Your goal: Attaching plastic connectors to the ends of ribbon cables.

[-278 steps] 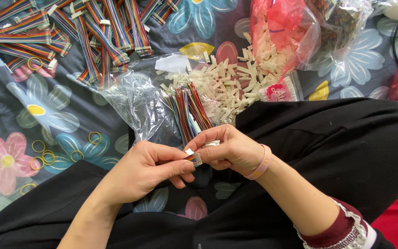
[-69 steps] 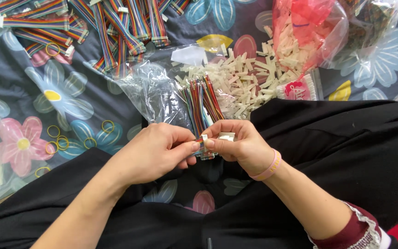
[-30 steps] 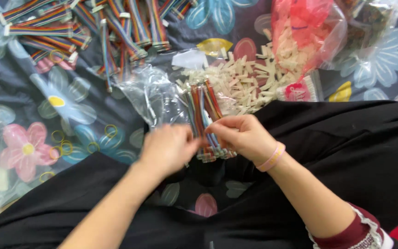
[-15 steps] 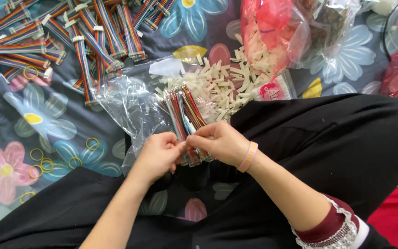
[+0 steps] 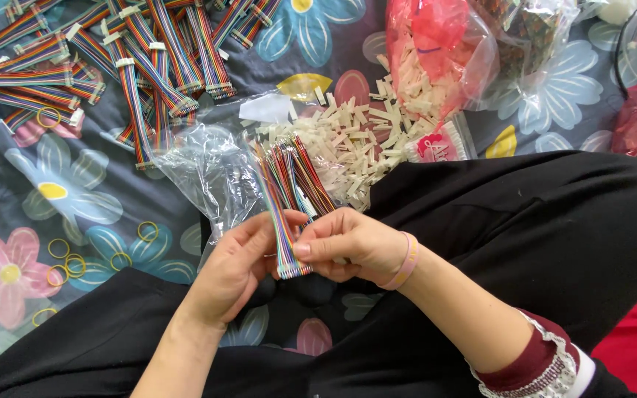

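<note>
Both hands mid-frame: right hand (image 5: pixel 352 243) pinching rainbow ribbon cable (image 5: pixel 283 214) near lower end, left hand (image 5: pixel 234 265) fingers pressed alongside — loose pinch could let strands splay, slip into clear bag (image 5: pixel 208 173) above.

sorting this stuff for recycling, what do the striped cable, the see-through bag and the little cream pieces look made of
Striped cable: likely plastic-coated wires, smooth, many-coloured strands side by side.
See-through bag: thin glossy plastic film, crinkled and shiny.
Cream pieces: probably hard matte plastic, small blocky shapes.
</note>
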